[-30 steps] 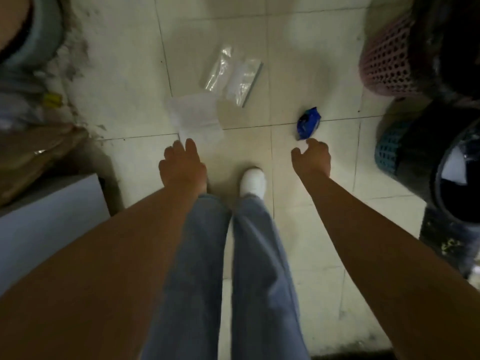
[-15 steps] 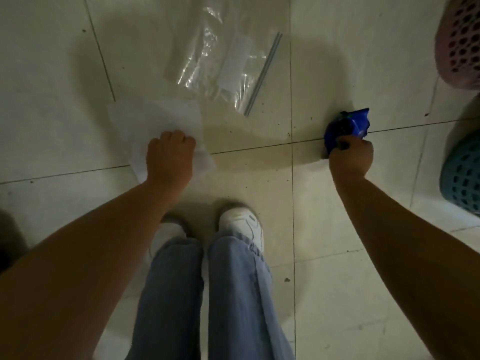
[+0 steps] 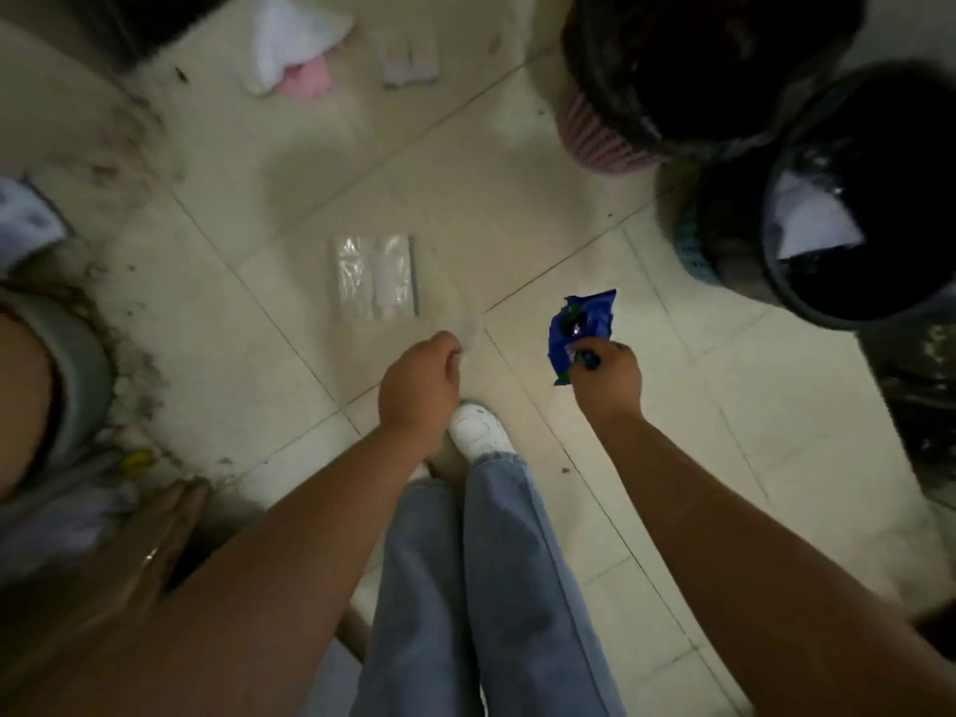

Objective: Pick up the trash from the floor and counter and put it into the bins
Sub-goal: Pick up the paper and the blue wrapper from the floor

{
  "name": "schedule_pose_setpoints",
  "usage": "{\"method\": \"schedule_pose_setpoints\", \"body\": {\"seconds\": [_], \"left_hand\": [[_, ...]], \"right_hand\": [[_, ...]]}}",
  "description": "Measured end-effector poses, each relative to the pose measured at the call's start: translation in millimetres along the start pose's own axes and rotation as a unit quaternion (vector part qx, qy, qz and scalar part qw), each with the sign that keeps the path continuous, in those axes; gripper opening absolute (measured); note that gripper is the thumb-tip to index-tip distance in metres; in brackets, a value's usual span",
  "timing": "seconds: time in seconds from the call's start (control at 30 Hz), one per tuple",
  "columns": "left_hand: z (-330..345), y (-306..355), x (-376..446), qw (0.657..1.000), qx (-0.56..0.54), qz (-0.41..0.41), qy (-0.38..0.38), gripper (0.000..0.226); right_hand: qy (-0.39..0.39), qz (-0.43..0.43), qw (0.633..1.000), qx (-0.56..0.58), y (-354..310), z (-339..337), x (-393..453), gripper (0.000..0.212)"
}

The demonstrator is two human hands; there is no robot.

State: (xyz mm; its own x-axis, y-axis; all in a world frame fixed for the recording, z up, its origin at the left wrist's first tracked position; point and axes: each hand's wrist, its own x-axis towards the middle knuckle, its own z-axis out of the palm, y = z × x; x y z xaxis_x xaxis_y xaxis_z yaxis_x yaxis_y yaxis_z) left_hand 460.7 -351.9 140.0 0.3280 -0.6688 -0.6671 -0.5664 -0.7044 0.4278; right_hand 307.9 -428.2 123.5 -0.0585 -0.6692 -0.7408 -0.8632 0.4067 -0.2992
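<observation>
My right hand [image 3: 609, 377] is closed on a crumpled blue wrapper [image 3: 582, 326] and holds it above the floor. My left hand [image 3: 419, 388] is a fist around a white paper sheet [image 3: 471, 331], of which only a blurred corner shows past the knuckles. A clear zip bag [image 3: 377, 276] lies flat on the tiles just beyond my left hand. Three bins stand at the upper right: a pink mesh bin [image 3: 595, 132] with a black liner, a teal mesh bin [image 3: 696, 245], and a black-lined bin [image 3: 807, 297] with white paper inside.
White and pink trash [image 3: 295, 54] and a pale packet [image 3: 408, 56] lie on the floor at the top. A dirty wall base [image 3: 119, 323] and clutter run along the left. My legs and a white shoe [image 3: 481, 429] are below my hands.
Both hands have lifted off the floor: the right with the blue wrapper, the left with the white paper. I have risen and turned, so the bins are now in view.
</observation>
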Motion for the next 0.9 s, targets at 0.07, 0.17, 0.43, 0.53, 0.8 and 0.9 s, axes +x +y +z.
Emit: {"method": "schedule_pose_setpoints", "body": {"seconds": [0.07, 0.17, 0.43, 0.53, 0.8, 0.9], "left_hand": [[-24, 59, -11, 0.999, -0.011, 0.036, 0.004, 0.024], [-38, 147, -12, 0.996, -0.046, 0.076, 0.013, 0.020], [4, 361, 22, 0.983, -0.171, 0.065, -0.010, 0.023], [39, 414, 52, 0.980, -0.195, 0.026, -0.026, 0.027], [81, 399, 84, 0.983, 0.029, -0.083, -0.162, 0.050], [60, 364, 70, 0.979, 0.104, -0.071, -0.162, 0.048]], "right_hand": [[0.025, 0.019, 0.999, 0.021, 4, -58, -23, 0.030], [0.061, 0.034, 0.997, 0.040, 21, -140, -34, 0.029], [0.054, 0.090, 0.994, -0.003, 83, -318, 34, 0.032], [0.018, 0.128, 0.992, 0.017, 98, -351, 84, 0.032], [-0.075, 0.120, 0.988, -0.062, 83, -373, 151, 0.040], [-0.088, 0.075, 0.988, -0.105, 66, -361, 139, 0.040]]}}
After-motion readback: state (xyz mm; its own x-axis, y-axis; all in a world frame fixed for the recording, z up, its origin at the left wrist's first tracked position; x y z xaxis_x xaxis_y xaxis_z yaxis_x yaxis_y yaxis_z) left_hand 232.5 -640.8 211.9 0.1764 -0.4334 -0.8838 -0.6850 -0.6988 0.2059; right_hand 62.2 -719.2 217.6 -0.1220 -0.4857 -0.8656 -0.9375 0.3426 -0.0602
